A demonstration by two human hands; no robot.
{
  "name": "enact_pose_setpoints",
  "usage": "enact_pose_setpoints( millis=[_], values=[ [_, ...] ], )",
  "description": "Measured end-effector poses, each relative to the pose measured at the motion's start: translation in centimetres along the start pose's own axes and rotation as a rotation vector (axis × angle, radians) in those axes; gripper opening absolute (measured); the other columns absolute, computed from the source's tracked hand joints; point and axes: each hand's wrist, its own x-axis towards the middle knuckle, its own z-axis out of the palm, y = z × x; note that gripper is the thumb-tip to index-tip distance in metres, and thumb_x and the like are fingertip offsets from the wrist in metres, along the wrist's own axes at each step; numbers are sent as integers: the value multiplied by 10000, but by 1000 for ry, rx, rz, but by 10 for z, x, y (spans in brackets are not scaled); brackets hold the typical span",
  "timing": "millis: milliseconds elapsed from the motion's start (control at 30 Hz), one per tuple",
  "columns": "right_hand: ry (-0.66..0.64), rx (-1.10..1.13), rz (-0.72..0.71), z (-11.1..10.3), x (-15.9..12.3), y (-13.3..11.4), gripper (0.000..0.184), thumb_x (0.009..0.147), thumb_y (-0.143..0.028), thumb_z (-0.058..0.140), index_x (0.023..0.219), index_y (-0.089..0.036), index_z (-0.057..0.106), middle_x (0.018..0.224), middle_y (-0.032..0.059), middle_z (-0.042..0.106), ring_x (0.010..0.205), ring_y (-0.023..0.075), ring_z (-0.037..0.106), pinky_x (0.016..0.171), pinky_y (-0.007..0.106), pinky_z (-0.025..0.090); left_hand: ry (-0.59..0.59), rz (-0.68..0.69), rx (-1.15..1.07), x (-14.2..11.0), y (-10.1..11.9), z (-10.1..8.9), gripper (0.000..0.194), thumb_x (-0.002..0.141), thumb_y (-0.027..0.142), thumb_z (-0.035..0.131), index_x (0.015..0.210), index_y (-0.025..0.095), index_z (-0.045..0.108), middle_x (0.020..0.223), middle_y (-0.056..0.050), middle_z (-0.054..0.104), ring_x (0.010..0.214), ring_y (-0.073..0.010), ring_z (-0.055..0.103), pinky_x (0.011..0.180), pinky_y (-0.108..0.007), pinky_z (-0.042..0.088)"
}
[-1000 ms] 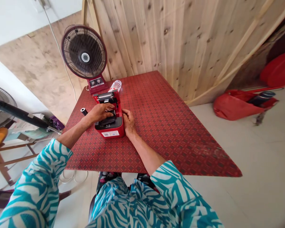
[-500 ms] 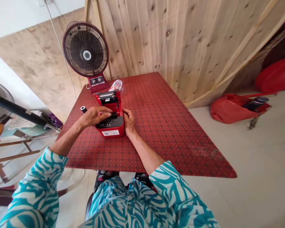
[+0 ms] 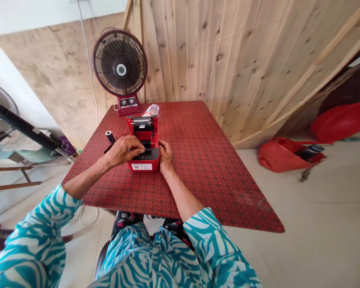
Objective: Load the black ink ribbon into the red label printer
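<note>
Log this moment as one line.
left hand: fingertips at open bay of red printer; right hand: against its right side; lid: raised; black roll: beside left hand

We find the red-patterned worktop (image 3: 204, 172) bearing a red machine (image 3: 143, 168) between our left hand (image 3: 124, 150) and right hand (image 3: 167, 157), a black roll (image 3: 110, 137) leftward, and a fan (image 3: 129, 105) and clear bottle (image 3: 153, 109) beyond.

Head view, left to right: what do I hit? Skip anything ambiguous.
Standing fan's grille → black roll with a white end → red device with raised lid → right hand → red bag on the floor
</note>
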Motion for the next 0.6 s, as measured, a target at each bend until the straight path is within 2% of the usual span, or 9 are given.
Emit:
enact_pose_setpoints(
  millis=[100, 300, 433, 600],
  values=[
    [0, 32, 25, 1, -1, -4, 335, 785, -419, 568, 1019, -234, 722, 1080, 48, 746, 1058, 234, 651, 1035, 443, 480, 70, 139, 184, -15, 11, 0, 217, 983, 335, 603, 930, 219, 779, 886, -56, 753, 854, -185, 664, 834, -347, 490],
    [12, 81, 79, 2, 1, -10, 336, 728, -397, 573, 990, -230, 699, 1040, 36, 762, 990, 213, 661, 988, 409, 505, 202, 257, 406, -45, 24, 15, 189, 1004, 291, 579, 970, 232, 756, 900, -47, 741, 858, -185, 621, 889, -368, 468],
    [14, 62, 112, -1, -1, -9, 348, 711, -402, 595, 993, -227, 698, 1054, 44, 768, 976, 209, 667, 994, 420, 510, 253, 258, 439, -53, 21, 27, 192, 1002, 233, 563, 1005, 268, 752, 913, -32, 743, 898, -183, 638, 985, -399, 464],
    [30, 12, 43, -5, 7, -11, 376, 779, -457, 578, 1066, -239, 685, 1148, 58, 752, 1083, 217, 665, 1034, 447, 500, 311, 272, 385, -60, 14, 37, 259, 987, 158, 556, 1075, 301, 753, 968, -28, 756, 953, -179, 656, 1064, -430, 451]
  ],
)
